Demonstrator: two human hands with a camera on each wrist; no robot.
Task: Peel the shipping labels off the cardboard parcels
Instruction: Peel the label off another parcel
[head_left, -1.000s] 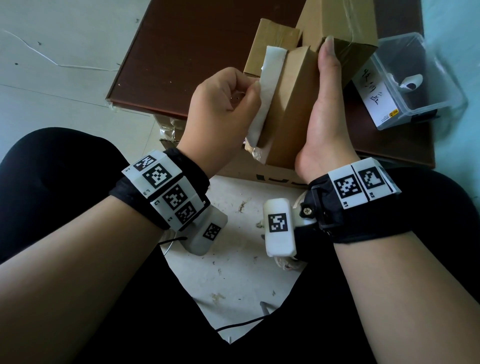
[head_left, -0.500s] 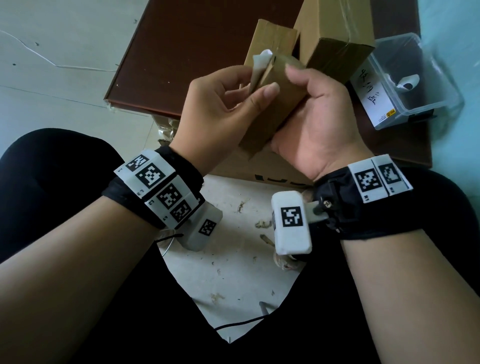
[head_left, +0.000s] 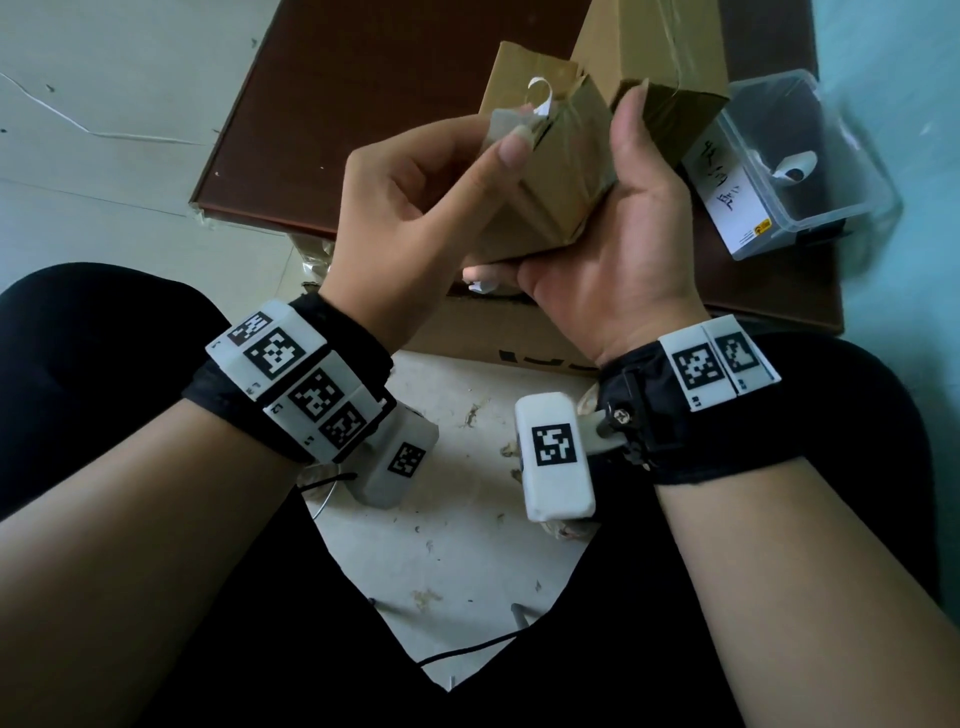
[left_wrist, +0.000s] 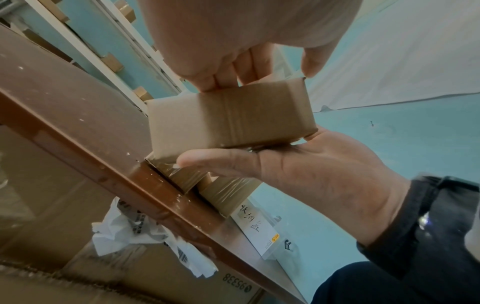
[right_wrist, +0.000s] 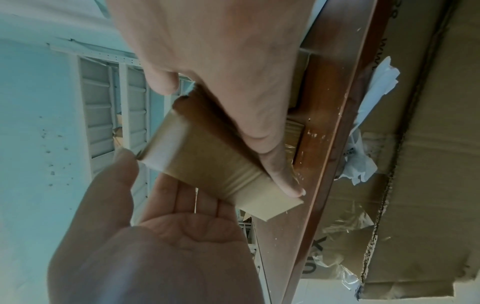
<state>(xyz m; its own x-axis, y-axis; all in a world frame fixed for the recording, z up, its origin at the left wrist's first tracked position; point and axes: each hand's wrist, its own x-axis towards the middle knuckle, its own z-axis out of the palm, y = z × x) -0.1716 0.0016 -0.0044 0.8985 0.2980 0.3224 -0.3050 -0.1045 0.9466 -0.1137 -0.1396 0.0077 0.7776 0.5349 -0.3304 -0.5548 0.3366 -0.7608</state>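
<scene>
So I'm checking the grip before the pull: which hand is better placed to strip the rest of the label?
The left hand: its fingers already sit at the curled white label on the small parcel, while the right hand cradles the parcel from beneath.

Dim, bluish daylight fills all three views, soft and nearly shadowless. The head view bows outward at its edges. Both wrist views are motion-smeared, with glare on the brown taped cardboard parcel (left_wrist: 231, 117) and the glossy brown wooden desk (right_wrist: 319, 131) edge.
</scene>
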